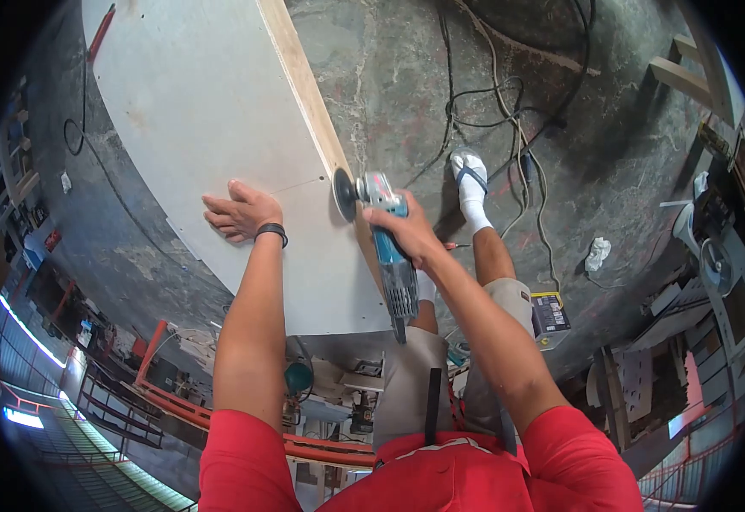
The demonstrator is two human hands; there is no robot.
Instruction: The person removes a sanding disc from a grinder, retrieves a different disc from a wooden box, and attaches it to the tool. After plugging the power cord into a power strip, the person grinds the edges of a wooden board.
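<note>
My right hand point(408, 229) is wrapped round the head end of a teal angle grinder point(396, 277), whose body points back toward me. The grinder's round disc point(344, 194) stands on edge at the wooden edge strip point(312, 111) of a large pale panel point(193, 102). Flat on the panel, fingers spread, rests my left hand point(246, 212), a dark band at its wrist. Between that hand and the disc runs a thin line on the panel, ending near a small dark hole.
Cables point(509, 119) lie looped on the concrete floor point(389, 68) around my sandalled foot point(471, 175). A yellow-and-black box point(550, 314) sits by my leg. A red-handled tool point(102, 34) lies at the panel's far left edge. White crumpled scraps point(598, 253) dot the floor.
</note>
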